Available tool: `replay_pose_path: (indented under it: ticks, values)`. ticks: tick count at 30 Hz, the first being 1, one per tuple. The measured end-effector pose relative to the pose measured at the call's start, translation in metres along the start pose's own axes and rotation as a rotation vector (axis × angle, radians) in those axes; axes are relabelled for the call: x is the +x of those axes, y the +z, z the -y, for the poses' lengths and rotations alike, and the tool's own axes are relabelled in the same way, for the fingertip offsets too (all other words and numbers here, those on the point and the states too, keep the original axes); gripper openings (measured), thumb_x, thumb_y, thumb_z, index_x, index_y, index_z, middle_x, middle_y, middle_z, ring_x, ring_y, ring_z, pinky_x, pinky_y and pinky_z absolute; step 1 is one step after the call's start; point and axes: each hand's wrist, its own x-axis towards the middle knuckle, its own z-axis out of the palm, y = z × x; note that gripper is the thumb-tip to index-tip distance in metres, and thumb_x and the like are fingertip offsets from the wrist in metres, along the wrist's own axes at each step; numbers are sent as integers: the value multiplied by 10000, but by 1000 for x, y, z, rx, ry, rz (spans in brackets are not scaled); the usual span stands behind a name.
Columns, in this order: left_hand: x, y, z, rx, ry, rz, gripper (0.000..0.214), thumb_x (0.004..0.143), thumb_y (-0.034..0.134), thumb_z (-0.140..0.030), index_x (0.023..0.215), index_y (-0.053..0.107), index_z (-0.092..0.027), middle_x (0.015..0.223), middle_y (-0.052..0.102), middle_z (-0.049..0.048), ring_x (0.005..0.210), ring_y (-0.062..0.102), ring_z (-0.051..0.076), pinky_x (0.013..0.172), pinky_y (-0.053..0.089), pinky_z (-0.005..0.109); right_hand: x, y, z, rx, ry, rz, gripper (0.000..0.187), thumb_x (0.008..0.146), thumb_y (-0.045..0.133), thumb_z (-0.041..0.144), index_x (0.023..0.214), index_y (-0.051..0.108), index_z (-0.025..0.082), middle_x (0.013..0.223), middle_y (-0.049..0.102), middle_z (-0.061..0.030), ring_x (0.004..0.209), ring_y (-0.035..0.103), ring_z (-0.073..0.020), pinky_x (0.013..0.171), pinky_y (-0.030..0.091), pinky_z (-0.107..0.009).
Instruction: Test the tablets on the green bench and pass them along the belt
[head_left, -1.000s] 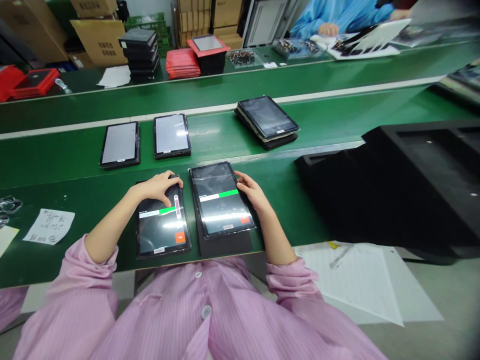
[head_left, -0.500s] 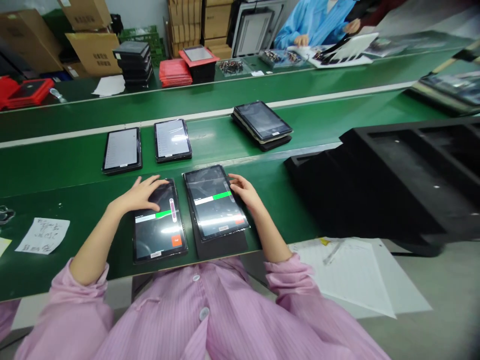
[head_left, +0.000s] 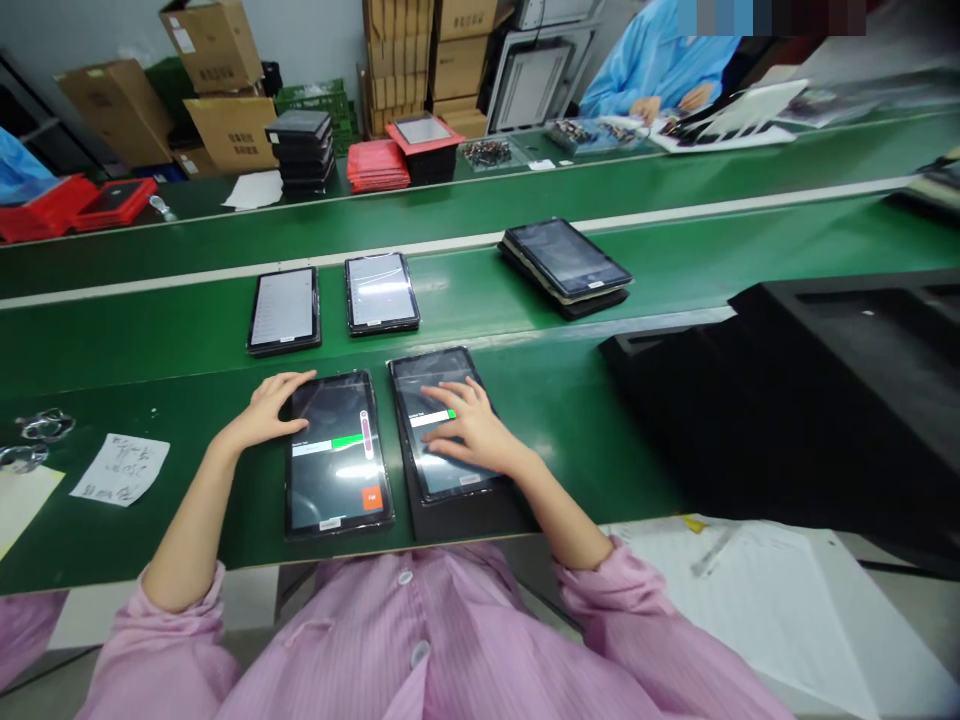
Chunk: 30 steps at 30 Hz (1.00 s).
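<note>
Two dark-screened tablets lie side by side in front of me on the green bench. My left hand [head_left: 274, 408] rests at the upper left edge of the left tablet [head_left: 337, 500], thumb and fingers apart. That screen shows a white and green bar and an orange square. Over the right tablet [head_left: 442, 478] my right hand [head_left: 474, 430] is spread, covering part of its bar; whether the fingertips touch the glass I cannot tell. Beneath the right tablet sits a flat black piece [head_left: 472, 520], sticking out at the near side.
Beyond are two tablets with light screens [head_left: 283, 308] [head_left: 381, 290] and a tablet stack [head_left: 566, 262]. Black foam trays [head_left: 750, 400] lie at right, a handwritten note [head_left: 121, 468] at left. Across the bench, a person in blue [head_left: 652, 70] works near red trays [head_left: 379, 165] and black stacked devices [head_left: 304, 150].
My right hand has moved from the right tablet's side edge to over its screen. My left hand has drawn back from the left screen to its edge. The view has shifted slightly.
</note>
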Motion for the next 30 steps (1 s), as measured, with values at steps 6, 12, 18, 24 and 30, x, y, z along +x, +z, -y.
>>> replay_pose_path:
  ticks: [6, 12, 18, 24, 30]
  values:
    - [45, 18, -71, 274, 113, 59, 577, 982, 465, -562, 1498, 416, -309, 1613, 321, 182, 1480, 306, 373, 1155, 95, 710, 11, 9, -82, 499, 563, -449, 426, 880, 582, 408, 1246, 698, 225, 1159, 667, -120, 1009, 611, -269, 973, 476, -507]
    - [67, 24, -98, 419, 143, 40, 531, 983, 411, -603, 1356, 575, -263, 1420, 573, 177, 1375, 466, 381, 1172, 145, 657, 8, 26, -96, 746, 609, -528, 467, 776, 677, 444, 1173, 678, 199, 1025, 699, -76, 919, 625, -218, 920, 506, -413]
    - [69, 19, -100, 443, 167, 80, 528, 998, 387, -576, 1353, 583, -239, 1372, 612, 175, 1384, 458, 376, 1180, 164, 630, 6, 23, -99, 759, 629, -518, 541, 817, 633, 571, 1221, 632, 211, 1020, 672, -83, 933, 615, -231, 935, 500, -432]
    - [59, 16, -107, 311, 127, 46, 557, 1019, 341, -553, 1401, 530, -196, 1519, 459, 226, 1465, 335, 404, 1161, 1, 725, 7, -4, -45, 185, 285, -299, 438, 943, 473, 616, 1186, 731, 359, 1450, 488, -76, 1353, 377, -349, 1157, 243, -584]
    - [1, 50, -140, -531, 25, 69, 665, 1020, 193, -612, 1597, 192, -279, 1696, 80, 38, 1556, 91, 212, 1269, 143, 454, 16, -13, -6, -71, -18, 103, 329, 917, 590, 572, 1186, 727, 442, 1581, 386, -21, 1426, 287, -397, 1155, 35, -710]
